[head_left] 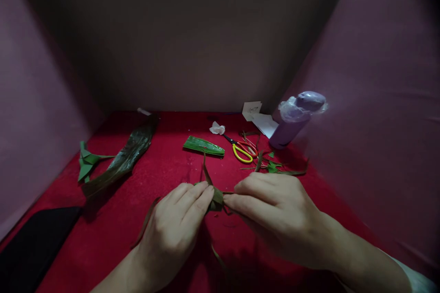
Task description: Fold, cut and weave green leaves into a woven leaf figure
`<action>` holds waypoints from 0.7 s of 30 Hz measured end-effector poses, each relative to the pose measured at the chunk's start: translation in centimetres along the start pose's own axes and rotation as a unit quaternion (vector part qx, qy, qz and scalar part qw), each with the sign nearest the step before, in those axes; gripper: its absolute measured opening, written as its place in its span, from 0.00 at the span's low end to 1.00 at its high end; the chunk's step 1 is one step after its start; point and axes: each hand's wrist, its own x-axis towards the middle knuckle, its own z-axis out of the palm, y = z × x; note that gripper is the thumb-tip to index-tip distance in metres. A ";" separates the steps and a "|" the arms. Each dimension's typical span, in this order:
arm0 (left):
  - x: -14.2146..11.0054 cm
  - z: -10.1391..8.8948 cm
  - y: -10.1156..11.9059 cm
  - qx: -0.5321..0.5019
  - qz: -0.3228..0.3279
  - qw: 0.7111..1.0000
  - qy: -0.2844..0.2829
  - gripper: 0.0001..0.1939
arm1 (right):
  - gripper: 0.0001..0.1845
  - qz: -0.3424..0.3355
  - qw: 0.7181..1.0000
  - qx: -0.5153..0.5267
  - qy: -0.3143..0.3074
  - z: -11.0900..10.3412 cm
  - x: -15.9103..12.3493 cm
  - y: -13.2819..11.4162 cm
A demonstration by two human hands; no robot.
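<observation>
Near the front middle of the red table, my left hand [178, 219] grips a small folded leaf piece [216, 199] of dull green, its fingers closed over the left side. A thin brown-green strip sticks up from it, and another strip trails behind my left wrist. My right hand [275, 210] is closed at the right side of the piece, thumb and fingers pinching a narrow leaf strip [227, 192] that runs from it. The palms hide the undersides of both grips. Beyond the hands lies a cut green leaf section [203, 145].
Scissors [244, 151] with red and yellow handles lie behind my right hand, near leaf scraps [273, 166]. A purple bottle [292, 121] leans at the right. At left are a long dark leaf [132, 151], a folded green leaf shape [88, 160] and a black flat object [37, 242].
</observation>
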 end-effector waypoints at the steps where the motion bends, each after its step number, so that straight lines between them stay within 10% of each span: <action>1: 0.0 0.0 0.0 0.004 -0.001 1.000 0.001 0.19 | 0.06 0.022 0.999 0.038 -0.020 -0.3 0.0 0.1; 11: 0.4 -0.4 -0.1 0.036 0.010 0.999 0.003 0.17 | 0.08 0.165 0.938 0.295 -0.071 -1.5 -0.3 -0.1; 21: 0.3 -0.5 -0.1 0.051 0.015 0.999 0.003 0.19 | 0.09 0.181 0.972 0.151 -0.024 -1.4 -0.8 0.1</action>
